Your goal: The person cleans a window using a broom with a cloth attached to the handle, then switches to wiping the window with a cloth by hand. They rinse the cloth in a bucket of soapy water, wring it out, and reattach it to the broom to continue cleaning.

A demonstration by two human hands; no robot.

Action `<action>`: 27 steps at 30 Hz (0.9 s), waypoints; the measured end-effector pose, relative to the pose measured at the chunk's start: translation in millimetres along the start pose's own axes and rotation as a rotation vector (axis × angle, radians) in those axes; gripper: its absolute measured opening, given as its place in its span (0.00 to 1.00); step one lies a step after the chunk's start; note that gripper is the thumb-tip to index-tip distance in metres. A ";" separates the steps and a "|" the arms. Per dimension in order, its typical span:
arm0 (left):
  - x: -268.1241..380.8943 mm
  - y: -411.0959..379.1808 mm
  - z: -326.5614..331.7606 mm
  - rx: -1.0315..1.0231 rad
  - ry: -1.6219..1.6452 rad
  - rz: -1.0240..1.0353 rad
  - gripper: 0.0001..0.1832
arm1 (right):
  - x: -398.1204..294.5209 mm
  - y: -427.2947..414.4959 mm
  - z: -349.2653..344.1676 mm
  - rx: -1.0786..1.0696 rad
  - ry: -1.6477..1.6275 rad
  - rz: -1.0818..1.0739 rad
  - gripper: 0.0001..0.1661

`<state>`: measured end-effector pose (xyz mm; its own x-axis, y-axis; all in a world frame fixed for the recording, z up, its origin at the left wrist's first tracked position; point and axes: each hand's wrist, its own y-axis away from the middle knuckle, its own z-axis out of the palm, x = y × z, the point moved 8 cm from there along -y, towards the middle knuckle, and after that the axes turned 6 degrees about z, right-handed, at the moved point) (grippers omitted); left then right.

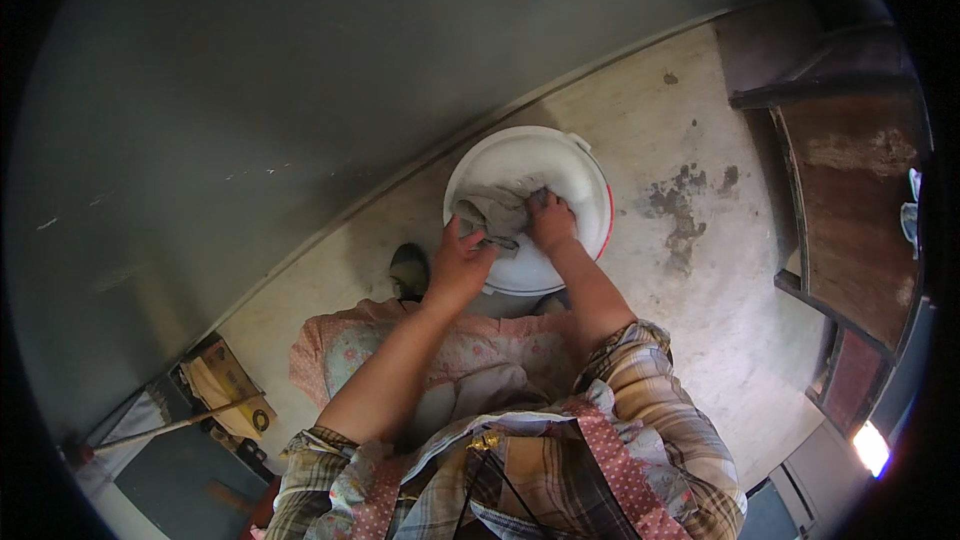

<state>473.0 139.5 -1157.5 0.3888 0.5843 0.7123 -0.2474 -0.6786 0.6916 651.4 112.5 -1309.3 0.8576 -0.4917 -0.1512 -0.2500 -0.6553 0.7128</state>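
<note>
A round white basin [480, 144] with a red patch on its right rim stands on the floor before me. White suds [555, 161] fill much of it. A wet grey cloth [499, 208] lies bunched in the suds. My left hand [461, 264] has the cloth's near left edge between thumb and fingers. On the cloth's right end, my right hand [553, 221] is closed, its fingertips partly hidden by cloth and suds.
A dark grey wall [300, 90] runs close behind the basin. Brown wooden furniture [855, 217] stands at right. At lower left are a cardboard box [225, 382] and a wooden stick [180, 424]. A floral apron [480, 345] covers my lap; a dark shoe [409, 270] shows beside it.
</note>
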 end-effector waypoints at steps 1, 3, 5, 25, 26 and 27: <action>-2.8 -1.0 3.1 -0.014 -0.004 -0.002 0.45 | 6.8 -11.7 9.6 -0.083 -0.048 0.012 0.31; -8.4 -2.8 8.6 -0.044 -0.016 -0.001 0.44 | 12.6 -26.9 25.7 -0.097 0.059 -0.034 0.25; -9.9 0.6 12.0 -0.056 -0.049 -0.014 0.43 | 23.2 -42.0 48.1 -0.165 0.119 -0.020 0.22; 5.9 -19.6 51.8 -0.355 0.888 -0.392 0.28 | -93.9 210.4 -159.4 0.447 -0.664 -0.499 0.16; 1.8 -13.0 52.6 -0.355 0.913 -0.402 0.25 | -98.6 216.4 -159.8 0.439 -0.656 -0.504 0.15; -10.2 -12.3 52.4 -0.288 0.936 -0.408 0.25 | -100.5 215.7 -158.3 0.456 -0.653 -0.472 0.14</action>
<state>518.6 118.5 -1179.6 -0.3185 0.9371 0.1431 -0.5009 -0.2945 0.8138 582.5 111.3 -1032.0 0.5269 -0.2508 -0.8121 -0.2107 -0.9642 0.1610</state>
